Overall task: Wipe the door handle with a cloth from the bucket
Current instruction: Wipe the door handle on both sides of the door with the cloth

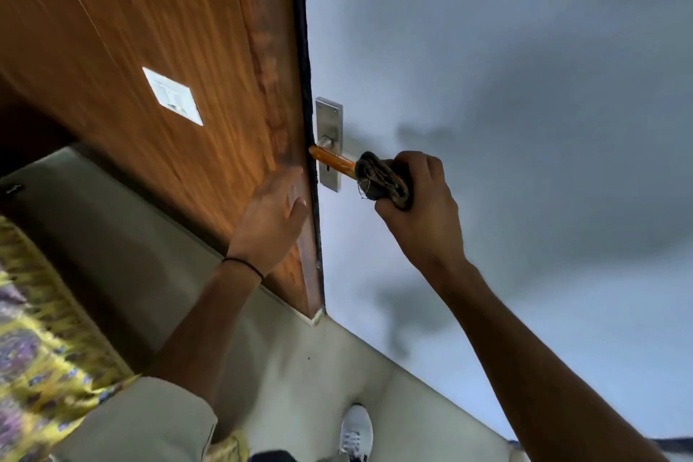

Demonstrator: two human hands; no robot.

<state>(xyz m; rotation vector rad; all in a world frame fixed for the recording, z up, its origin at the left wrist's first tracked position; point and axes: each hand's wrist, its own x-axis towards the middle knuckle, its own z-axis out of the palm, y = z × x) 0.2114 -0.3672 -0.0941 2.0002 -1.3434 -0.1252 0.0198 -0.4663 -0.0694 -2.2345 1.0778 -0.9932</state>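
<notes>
Head view: the door handle (335,161), an orange-lit lever on a metal backplate (330,142), is seen projecting from the pale door face (487,86). The right hand (416,199) is closed around a dark bunched cloth (382,180), and the cloth is wrapped over the outer end of the lever. The inner part of the lever, next to the backplate, is left bare. The left hand (275,214) is laid open and flat against the wooden surface (150,49) at the door's edge, nothing being gripped by it. No bucket is shown. The wiping stroke is judged to be under way, with only part of the lever covered.

Several faults can be foreseen. If the lever is pressed down by the cloth, the latch could be worked and the door shifted under the bracing hand. If the bunched cloth is held too loosely, it could be slipped off the lever's end. The stretch near the backplate could be missed altogether.
</notes>
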